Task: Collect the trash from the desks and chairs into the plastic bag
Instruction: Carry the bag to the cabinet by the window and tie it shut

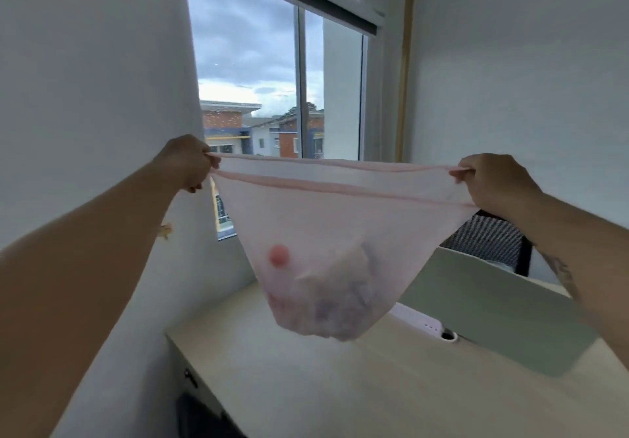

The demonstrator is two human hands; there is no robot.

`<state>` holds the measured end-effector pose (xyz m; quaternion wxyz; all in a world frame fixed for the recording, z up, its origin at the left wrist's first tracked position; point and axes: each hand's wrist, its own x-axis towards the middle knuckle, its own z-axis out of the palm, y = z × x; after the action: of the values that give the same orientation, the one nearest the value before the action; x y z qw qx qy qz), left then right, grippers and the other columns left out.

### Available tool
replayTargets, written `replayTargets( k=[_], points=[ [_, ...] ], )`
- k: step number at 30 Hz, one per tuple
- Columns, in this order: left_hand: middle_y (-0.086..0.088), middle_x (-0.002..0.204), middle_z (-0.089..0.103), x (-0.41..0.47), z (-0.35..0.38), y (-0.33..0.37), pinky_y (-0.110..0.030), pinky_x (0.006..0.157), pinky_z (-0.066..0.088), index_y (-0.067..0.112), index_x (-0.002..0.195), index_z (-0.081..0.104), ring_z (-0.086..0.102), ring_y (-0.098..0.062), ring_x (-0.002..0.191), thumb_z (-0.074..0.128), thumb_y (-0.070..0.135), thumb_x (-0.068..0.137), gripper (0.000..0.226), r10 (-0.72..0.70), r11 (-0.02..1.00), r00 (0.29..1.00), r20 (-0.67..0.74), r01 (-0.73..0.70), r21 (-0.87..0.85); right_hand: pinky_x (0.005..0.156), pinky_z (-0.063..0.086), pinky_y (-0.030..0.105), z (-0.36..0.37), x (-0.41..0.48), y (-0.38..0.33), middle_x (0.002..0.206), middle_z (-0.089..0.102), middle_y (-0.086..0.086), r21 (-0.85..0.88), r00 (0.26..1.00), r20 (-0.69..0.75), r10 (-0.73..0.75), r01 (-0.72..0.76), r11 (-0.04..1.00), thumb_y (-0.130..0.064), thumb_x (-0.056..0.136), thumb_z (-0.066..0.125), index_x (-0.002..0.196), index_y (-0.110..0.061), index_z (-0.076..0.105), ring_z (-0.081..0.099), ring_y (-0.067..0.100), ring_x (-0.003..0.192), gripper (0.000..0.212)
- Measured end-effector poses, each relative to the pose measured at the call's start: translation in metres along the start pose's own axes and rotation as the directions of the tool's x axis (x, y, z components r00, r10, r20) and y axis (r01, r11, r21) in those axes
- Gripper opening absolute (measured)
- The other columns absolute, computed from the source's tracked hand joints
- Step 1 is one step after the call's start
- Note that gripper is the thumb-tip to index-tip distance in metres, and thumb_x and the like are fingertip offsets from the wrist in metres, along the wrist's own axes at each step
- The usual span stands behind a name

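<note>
A thin, translucent pale pink plastic bag (326,220) hangs stretched wide in the air above a light wooden desk (340,386). My left hand (187,162) pinches the bag's left rim corner and my right hand (490,182) pinches the right one, both at about the same height. Through the plastic I see trash (337,294) bunched at the bottom: crumpled white and purplish pieces, and a small round red object (279,256). The bag's bottom hangs just above the desk top.
A white wall stands close on the left, a window (258,73) behind the bag. A pale green partition panel (493,305) lines the desk's far side, with a white socket strip (429,327) at its foot. A dark mesh chair back (490,240) rises behind the partition.
</note>
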<state>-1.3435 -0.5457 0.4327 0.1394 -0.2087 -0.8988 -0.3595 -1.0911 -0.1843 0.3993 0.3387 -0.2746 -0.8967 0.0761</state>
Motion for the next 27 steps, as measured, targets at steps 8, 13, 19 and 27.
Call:
replayTargets(
  k=[8, 13, 19, 27],
  points=[
    [-0.017, 0.089, 0.058, -0.098, -0.188, -0.122, -0.03, 0.048, 0.047, 0.008, 0.096, 0.065, 0.049, -0.026, 0.052, 0.042, 0.0, 0.097, 0.025, -0.259, 0.948, 0.927, -0.27, 0.298, 0.115, 0.076, 0.04, 0.032, 0.064, 0.006, -0.2, 0.107, 0.068, 0.017, 0.245, 0.921, 0.036, -0.388, 0.369, 0.897, -0.014, 0.096, 0.049, 0.085, -0.02, 0.067, 0.059, 0.035, 0.094, 0.022],
    [-0.013, 0.081, 0.065, -0.188, -0.308, -0.192, -0.021, 0.03, 0.045, 0.005, 0.101, 0.07, 0.055, -0.023, 0.051, 0.056, 0.009, 0.097, 0.015, -0.391, 0.846, 0.801, -0.454, 0.507, 0.165, 0.082, 0.046, 0.04, 0.093, -0.04, -0.358, 0.107, 0.068, 0.019, 0.381, 0.804, 0.057, -0.592, 0.531, 0.757, -0.015, 0.096, 0.05, 0.078, -0.028, 0.063, 0.059, 0.039, 0.098, 0.025],
    [-0.01, 0.081, 0.063, -0.318, -0.447, -0.278, -0.023, 0.035, 0.047, 0.004, 0.108, 0.07, 0.055, -0.02, 0.056, 0.058, 0.015, 0.097, 0.019, -0.437, 0.698, 0.634, -0.638, 0.687, 0.204, 0.095, 0.046, 0.041, 0.12, -0.129, -0.57, 0.117, 0.066, 0.023, 0.591, 0.675, -0.03, -0.737, 0.607, 0.532, -0.015, 0.095, 0.053, 0.105, -0.006, 0.072, 0.058, 0.042, 0.11, 0.024],
    [-0.015, 0.082, 0.058, -0.458, -0.613, -0.399, -0.035, 0.06, 0.054, 0.011, 0.097, 0.069, 0.052, -0.026, 0.058, 0.056, 0.013, 0.095, 0.013, -0.496, 0.478, 0.402, -0.77, 0.866, 0.144, 0.081, 0.044, 0.035, 0.146, -0.301, -0.818, 0.109, 0.07, 0.017, 0.785, 0.524, -0.068, -0.849, 0.554, 0.279, -0.02, 0.098, 0.047, 0.091, -0.02, 0.072, 0.06, 0.036, 0.096, 0.026]
  ],
)
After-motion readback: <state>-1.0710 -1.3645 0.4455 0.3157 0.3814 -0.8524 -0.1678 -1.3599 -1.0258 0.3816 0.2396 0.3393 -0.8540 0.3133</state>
